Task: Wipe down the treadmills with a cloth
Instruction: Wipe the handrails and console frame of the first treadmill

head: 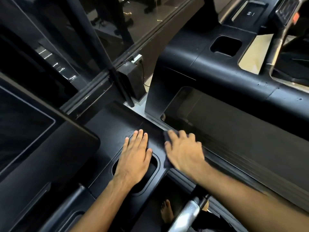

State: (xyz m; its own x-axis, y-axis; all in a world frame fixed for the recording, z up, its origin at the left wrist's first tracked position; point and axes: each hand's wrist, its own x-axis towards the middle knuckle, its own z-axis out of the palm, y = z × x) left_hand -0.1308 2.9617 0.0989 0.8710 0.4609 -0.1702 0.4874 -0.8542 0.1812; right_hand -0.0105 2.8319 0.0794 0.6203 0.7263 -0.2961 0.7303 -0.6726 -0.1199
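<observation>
The dark cloth [167,162] lies under the right hand [184,153], whose spread fingers press it flat on the near treadmill's console [107,131]. Just beside it, the left hand [133,158] rests flat over a cup holder [151,171]. The cloth's visible edge runs away from the person, toward a second treadmill [184,61].

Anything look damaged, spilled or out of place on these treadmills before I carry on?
Nothing looks broken or spilled. The left hand lies flat over the cup holder; the right hand presses the cloth on the console. Only small pale specks dot the next treadmill.
</observation>
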